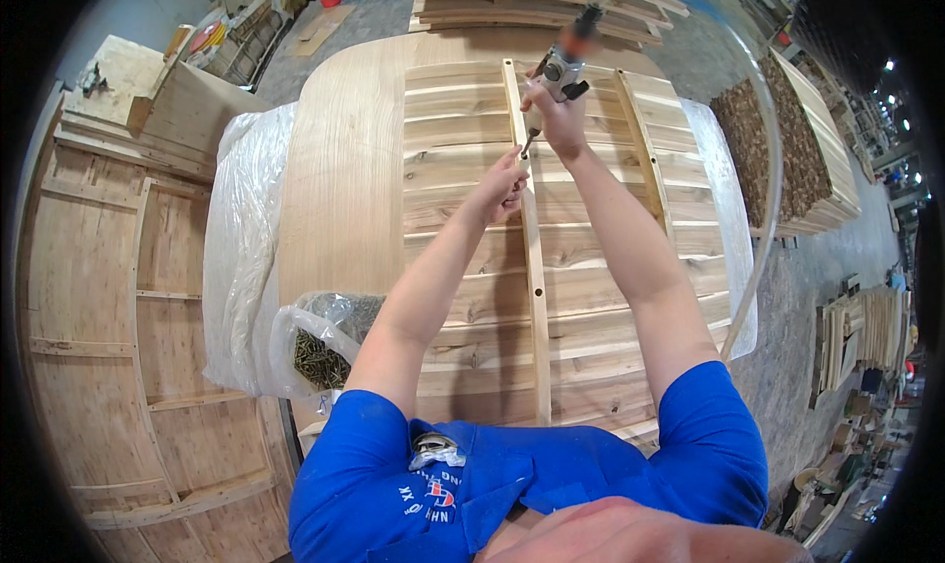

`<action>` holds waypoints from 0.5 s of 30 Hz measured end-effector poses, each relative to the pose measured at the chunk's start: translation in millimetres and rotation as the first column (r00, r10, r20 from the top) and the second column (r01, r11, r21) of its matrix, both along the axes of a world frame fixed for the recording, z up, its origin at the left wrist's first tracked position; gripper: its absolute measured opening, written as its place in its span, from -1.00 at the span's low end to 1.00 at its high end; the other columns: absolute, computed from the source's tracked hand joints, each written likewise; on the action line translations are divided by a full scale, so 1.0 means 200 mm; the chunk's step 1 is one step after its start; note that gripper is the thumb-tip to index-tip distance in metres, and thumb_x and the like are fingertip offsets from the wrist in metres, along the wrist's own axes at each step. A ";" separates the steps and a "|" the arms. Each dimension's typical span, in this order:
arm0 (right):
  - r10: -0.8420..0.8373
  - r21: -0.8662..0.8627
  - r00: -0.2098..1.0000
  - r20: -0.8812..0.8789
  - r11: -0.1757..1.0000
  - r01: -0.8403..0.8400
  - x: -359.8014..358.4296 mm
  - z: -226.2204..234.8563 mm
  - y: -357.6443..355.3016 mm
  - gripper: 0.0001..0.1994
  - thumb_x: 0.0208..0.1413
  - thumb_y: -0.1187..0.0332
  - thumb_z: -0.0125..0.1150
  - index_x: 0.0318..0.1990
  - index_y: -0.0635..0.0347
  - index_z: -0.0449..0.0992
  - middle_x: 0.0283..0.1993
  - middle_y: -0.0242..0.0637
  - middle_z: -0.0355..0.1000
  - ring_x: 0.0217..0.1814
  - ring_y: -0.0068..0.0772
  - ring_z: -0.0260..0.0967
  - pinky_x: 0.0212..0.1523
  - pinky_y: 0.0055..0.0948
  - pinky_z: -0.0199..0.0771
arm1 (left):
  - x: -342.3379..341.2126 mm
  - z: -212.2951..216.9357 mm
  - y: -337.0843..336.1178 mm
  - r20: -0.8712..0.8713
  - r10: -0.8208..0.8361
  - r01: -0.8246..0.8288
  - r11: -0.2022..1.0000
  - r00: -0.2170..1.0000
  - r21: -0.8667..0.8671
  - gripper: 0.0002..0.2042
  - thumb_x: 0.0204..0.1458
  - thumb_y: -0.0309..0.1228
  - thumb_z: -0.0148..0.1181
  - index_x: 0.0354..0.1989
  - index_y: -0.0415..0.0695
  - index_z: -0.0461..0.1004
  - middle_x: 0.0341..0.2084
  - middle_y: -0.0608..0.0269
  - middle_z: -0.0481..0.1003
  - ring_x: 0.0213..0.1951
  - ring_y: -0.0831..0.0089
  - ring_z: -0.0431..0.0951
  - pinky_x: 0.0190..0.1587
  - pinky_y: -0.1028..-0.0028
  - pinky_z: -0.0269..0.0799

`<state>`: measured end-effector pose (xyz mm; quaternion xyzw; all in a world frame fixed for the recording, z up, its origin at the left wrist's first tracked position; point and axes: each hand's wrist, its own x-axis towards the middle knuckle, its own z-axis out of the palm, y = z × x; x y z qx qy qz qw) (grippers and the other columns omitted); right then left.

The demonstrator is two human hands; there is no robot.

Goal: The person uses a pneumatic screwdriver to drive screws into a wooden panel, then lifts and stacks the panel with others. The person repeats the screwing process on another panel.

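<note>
My right hand [556,115] is wrapped around a pneumatic screwdriver [563,66], its bit pointing down at a narrow wooden batten [536,342]. Close to the bit's tip, my left hand [502,186] has its fingers closed beside the batten; whatever they pinch is too small or hidden to make out. Under the batten lies a panel of pale wooden slats [472,282]. Dark holes show along the batten. A second batten [640,140] crosses the slats farther right.
An open plastic bag of screws [320,359] lies left of the panel, near plastic wrapping [241,228]. The clear air hose [773,140] arcs down the right side. Stacked boards [787,140] stand at right, more slats [512,2] at the far end, wooden frames [84,297] at left.
</note>
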<state>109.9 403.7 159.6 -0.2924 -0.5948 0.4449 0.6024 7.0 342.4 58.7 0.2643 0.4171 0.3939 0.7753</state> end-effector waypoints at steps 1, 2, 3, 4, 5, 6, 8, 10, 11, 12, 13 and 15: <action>-0.004 -0.001 1.000 -0.002 1.000 0.004 0.00 -0.01 0.02 -0.80 -0.04 0.41 0.13 -0.27 0.30 0.36 -0.59 -0.36 0.37 -0.57 -0.57 0.33 -0.49 -0.56 0.33 | 0.01 -0.02 -0.01 0.044 0.098 -0.097 0.995 0.994 -0.033 -0.40 -0.04 -0.53 -0.07 0.24 0.18 0.05 -0.72 0.48 0.13 -0.74 0.67 0.06 -0.69 0.64 -0.01; -0.008 -0.002 1.000 -0.004 1.000 0.008 0.00 -0.02 0.03 -0.81 -0.04 0.41 0.13 -0.28 0.30 0.36 -0.59 -0.35 0.37 -0.57 -0.57 0.33 -0.49 -0.56 0.33 | 0.01 -0.04 -0.03 0.084 0.195 -0.190 0.979 0.977 -0.070 -0.41 -0.04 -0.54 -0.07 0.23 0.16 0.06 -0.71 0.47 0.14 -0.73 0.67 0.08 -0.68 0.63 0.00; -0.007 -0.006 1.000 -0.010 1.000 0.007 -0.02 -0.02 0.04 -0.81 -0.03 0.40 0.13 -0.28 0.30 0.36 -0.60 -0.35 0.37 -0.58 -0.57 0.32 -0.50 -0.55 0.32 | 0.01 -0.07 -0.05 0.115 0.298 -0.285 0.952 0.948 -0.114 -0.41 -0.04 -0.54 -0.06 0.23 0.15 0.07 -0.71 0.46 0.14 -0.72 0.67 0.09 -0.68 0.62 0.02; -0.013 -0.011 0.999 0.039 1.000 0.014 -0.02 -0.01 0.05 -0.82 -0.03 0.39 0.13 -0.31 0.31 0.38 -0.61 -0.35 0.36 -0.59 -0.57 0.32 -0.50 -0.56 0.31 | -0.01 -0.11 -0.06 0.157 0.357 -0.325 0.925 0.921 -0.196 -0.42 -0.05 -0.54 -0.06 0.23 0.12 0.08 -0.70 0.45 0.15 -0.72 0.66 0.10 -0.68 0.63 0.02; -0.011 -0.018 0.999 0.047 1.000 0.012 -0.02 -0.01 0.06 -0.82 -0.04 0.39 0.13 -0.31 0.31 0.38 -0.61 -0.35 0.36 -0.59 -0.57 0.32 -0.51 -0.56 0.31 | -0.04 -0.14 -0.07 0.193 0.417 -0.358 0.891 0.888 -0.278 -0.42 -0.05 -0.54 -0.05 0.22 0.10 0.08 -0.69 0.44 0.16 -0.72 0.66 0.11 -0.68 0.63 0.02; -0.015 -0.021 0.998 0.061 1.000 0.017 -0.02 0.00 0.08 -0.82 -0.04 0.38 0.13 -0.32 0.31 0.39 -0.61 -0.34 0.36 -0.59 -0.57 0.32 -0.51 -0.55 0.31 | -0.05 -0.15 -0.07 0.228 0.472 -0.377 0.854 0.852 -0.359 -0.42 -0.05 -0.54 -0.05 0.22 0.08 0.08 -0.68 0.43 0.17 -0.71 0.66 0.12 -0.68 0.63 0.01; -0.017 -0.039 0.999 0.050 0.999 0.018 -0.02 -0.01 0.09 -0.81 -0.05 0.37 0.15 -0.33 0.32 0.40 -0.62 -0.34 0.36 -0.60 -0.58 0.31 -0.53 -0.55 0.31 | -0.04 -0.18 -0.08 0.094 0.342 -0.329 0.936 0.935 -0.128 -0.41 -0.06 -0.54 -0.04 0.23 0.05 0.06 -0.68 0.43 0.17 -0.72 0.66 0.11 -0.69 0.65 0.01; -0.007 -0.038 0.998 0.068 0.999 0.009 -0.04 0.00 0.09 -0.81 -0.06 0.37 0.16 -0.33 0.32 0.40 -0.61 -0.35 0.36 -0.60 -0.58 0.31 -0.54 -0.55 0.32 | -0.02 -0.15 -0.06 -0.086 0.253 -0.251 0.967 0.964 0.040 -0.40 -0.06 -0.54 -0.04 0.24 0.04 0.06 -0.67 0.44 0.17 -0.72 0.67 0.10 -0.70 0.65 0.00; -0.002 -0.038 0.997 0.076 0.999 0.005 -0.05 0.00 0.09 -0.80 -0.06 0.37 0.17 -0.34 0.32 0.40 -0.61 -0.36 0.36 -0.60 -0.58 0.30 -0.54 -0.56 0.32 | 0.00 -0.13 -0.03 -0.196 0.217 -0.204 0.975 0.956 0.086 -0.40 -0.06 -0.54 -0.04 0.24 0.03 0.07 -0.67 0.45 0.17 -0.73 0.68 0.09 -0.71 0.65 0.00; -0.002 -0.042 0.996 0.094 0.999 0.006 -0.05 -0.01 0.08 -0.81 -0.07 0.38 0.17 -0.33 0.31 0.39 -0.60 -0.37 0.35 -0.59 -0.59 0.30 -0.54 -0.56 0.33 | 0.01 -0.12 0.00 -0.305 0.190 -0.157 0.979 0.933 0.129 -0.40 -0.07 -0.54 -0.04 0.24 0.03 0.08 -0.67 0.45 0.17 -0.73 0.69 0.09 -0.71 0.65 -0.01; 0.002 -0.037 0.996 0.089 0.999 0.001 -0.05 0.00 0.08 -0.81 -0.07 0.38 0.16 -0.33 0.31 0.39 -0.60 -0.37 0.34 -0.59 -0.59 0.31 -0.54 -0.56 0.33 | 0.01 -0.12 0.02 -0.305 0.163 -0.130 0.984 0.938 0.126 -0.40 -0.07 -0.53 -0.04 0.24 0.04 0.10 -0.67 0.44 0.19 -0.72 0.69 0.10 -0.71 0.65 0.01; 0.003 -0.032 0.997 0.073 0.999 -0.001 -0.05 -0.01 0.07 -0.82 -0.07 0.39 0.16 -0.34 0.31 0.39 -0.60 -0.37 0.34 -0.58 -0.59 0.31 -0.53 -0.56 0.34 | 0.01 -0.13 0.05 -0.307 0.099 -0.067 0.991 0.946 0.115 -0.41 -0.09 -0.49 -0.05 0.23 0.06 0.14 -0.66 0.42 0.24 -0.71 0.70 0.13 -0.70 0.64 0.05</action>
